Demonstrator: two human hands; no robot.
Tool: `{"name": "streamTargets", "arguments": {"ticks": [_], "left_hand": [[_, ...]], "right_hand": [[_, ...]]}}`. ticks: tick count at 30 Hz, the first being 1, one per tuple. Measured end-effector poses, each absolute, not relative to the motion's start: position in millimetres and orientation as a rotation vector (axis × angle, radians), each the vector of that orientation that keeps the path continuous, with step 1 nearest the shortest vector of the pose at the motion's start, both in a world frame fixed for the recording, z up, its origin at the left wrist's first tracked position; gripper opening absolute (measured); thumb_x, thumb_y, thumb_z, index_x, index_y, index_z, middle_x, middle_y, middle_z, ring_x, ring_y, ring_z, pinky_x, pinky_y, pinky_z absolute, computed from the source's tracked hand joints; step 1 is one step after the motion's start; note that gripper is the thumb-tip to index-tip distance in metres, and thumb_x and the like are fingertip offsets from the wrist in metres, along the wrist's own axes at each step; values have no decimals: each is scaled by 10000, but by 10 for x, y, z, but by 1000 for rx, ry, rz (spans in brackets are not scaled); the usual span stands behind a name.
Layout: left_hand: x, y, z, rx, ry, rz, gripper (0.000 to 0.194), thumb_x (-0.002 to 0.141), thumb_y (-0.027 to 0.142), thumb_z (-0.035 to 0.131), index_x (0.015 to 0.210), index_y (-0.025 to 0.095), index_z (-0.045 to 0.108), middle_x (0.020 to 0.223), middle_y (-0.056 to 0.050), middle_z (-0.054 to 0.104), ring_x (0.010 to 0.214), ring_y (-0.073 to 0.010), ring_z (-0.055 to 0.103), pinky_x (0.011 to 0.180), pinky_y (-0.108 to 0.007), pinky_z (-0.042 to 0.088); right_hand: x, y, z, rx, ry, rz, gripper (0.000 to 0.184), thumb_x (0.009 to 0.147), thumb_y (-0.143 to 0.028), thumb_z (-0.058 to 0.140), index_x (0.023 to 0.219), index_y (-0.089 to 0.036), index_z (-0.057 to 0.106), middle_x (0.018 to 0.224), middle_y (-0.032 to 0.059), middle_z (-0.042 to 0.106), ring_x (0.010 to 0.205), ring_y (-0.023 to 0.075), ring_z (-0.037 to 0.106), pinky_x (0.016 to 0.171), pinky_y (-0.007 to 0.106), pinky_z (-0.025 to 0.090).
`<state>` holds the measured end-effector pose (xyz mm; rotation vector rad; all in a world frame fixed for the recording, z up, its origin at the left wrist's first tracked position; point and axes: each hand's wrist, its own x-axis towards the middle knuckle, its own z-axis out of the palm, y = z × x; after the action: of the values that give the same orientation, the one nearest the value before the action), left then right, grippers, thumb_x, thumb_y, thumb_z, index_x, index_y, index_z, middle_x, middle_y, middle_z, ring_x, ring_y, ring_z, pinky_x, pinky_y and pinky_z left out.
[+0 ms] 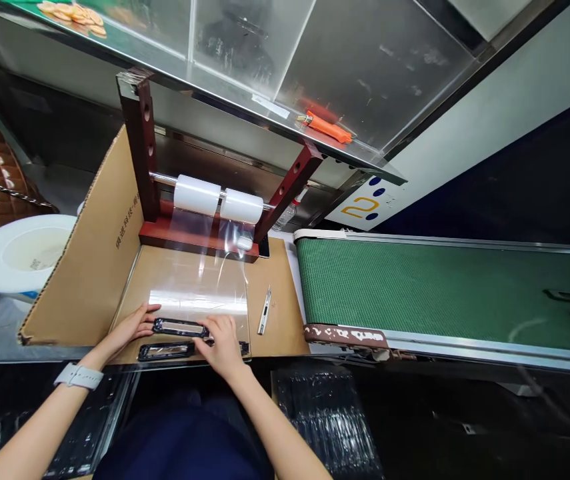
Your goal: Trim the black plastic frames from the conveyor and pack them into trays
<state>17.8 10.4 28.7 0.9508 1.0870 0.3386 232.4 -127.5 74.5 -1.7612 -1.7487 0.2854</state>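
A long black part (181, 327) with a pale strip along its middle lies over the front of a sheet of clear film (199, 301). My right hand (223, 343) is closed on its right end, thumb below and fingers above. At its left end is my left hand (137, 325), fingers stretched and apart, the tips touching the film or the part's end. A second, similar black part (167, 351) lies just nearer me, its right portion partly hidden by my right hand. The film runs down from two white rolls (197, 195) on a dark red stand (189, 239).
A utility knife (265, 311) lies on the cardboard (279, 293) to the right. Beyond it is a green conveyor belt (439, 287) carrying dark parts. An upright cardboard panel (89, 253) and a white tub (19, 253) stand left. An orange tool (327, 127) lies on the metal shelf.
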Motion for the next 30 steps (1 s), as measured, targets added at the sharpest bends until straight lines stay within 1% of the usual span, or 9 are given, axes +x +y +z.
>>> {"name": "streamTargets", "arguments": {"ticks": [3, 6, 13, 17, 23, 28, 30], "left_hand": [[162, 89, 300, 950, 1070, 336, 750, 794, 710, 450, 1288, 147, 496, 1045, -155, 711, 952, -259, 674, 867, -349, 477], [150, 74, 295, 952, 1052, 339, 769, 788, 721, 441, 1295, 145, 484, 1018, -150, 718, 933, -266, 682, 890, -362, 463], [142, 61, 237, 964, 1021, 348, 737, 788, 726, 431, 1272, 173, 492, 1017, -126, 717, 934, -273, 683, 930, -399, 443], [139, 52, 241, 974, 1025, 362, 739, 797, 721, 421, 1280, 165, 472, 1040, -133, 709, 931, -269, 682, 927, -395, 444], [132, 45, 234, 987, 1015, 364, 742, 793, 735, 406, 1266, 167, 469, 1044, -136, 708, 957, -277, 681, 928, -391, 455], [148, 50, 229, 1030, 1028, 379, 717, 814, 708, 400, 1251, 147, 496, 1048, -156, 715, 912, -285, 698, 910, -420, 475], [152, 52, 217, 1075, 1059, 425, 699, 826, 690, 389, 1248, 145, 504, 1078, -166, 705, 955, -292, 687, 909, -432, 480]], "right_hand": [[2232, -1267, 350, -1803, -1828, 350, 313, 804, -253, 690, 1104, -232, 605, 1018, 45, 661, 1013, 204, 584, 1002, 415, 358], [2204, -1261, 238, -1812, -1875, 333, 326, 810, -270, 695, 1119, -229, 601, 1026, 40, 662, 1015, 196, 586, 1017, 413, 346], [2194, -1164, 211, -1794, -1904, 375, 325, 819, -275, 694, 1128, -234, 604, 1046, 58, 666, 1029, 208, 579, 1012, 408, 346], [2189, -1134, 198, -1787, -1919, 387, 343, 799, -256, 714, 1123, -219, 606, 1040, 50, 668, 1022, 204, 578, 1013, 402, 346], [2186, -1135, 202, -1798, -1927, 395, 337, 807, -270, 706, 1125, -223, 603, 1054, 45, 661, 1027, 194, 570, 1013, 389, 344], [2184, -1139, 206, -1794, -1950, 387, 329, 811, -275, 702, 1118, -214, 601, 1042, 52, 651, 1015, 204, 563, 1002, 391, 352], [2177, -1128, 206, -1805, -1955, 378, 338, 802, -265, 706, 1116, -217, 593, 1039, 53, 643, 1015, 213, 559, 999, 397, 359]]}}
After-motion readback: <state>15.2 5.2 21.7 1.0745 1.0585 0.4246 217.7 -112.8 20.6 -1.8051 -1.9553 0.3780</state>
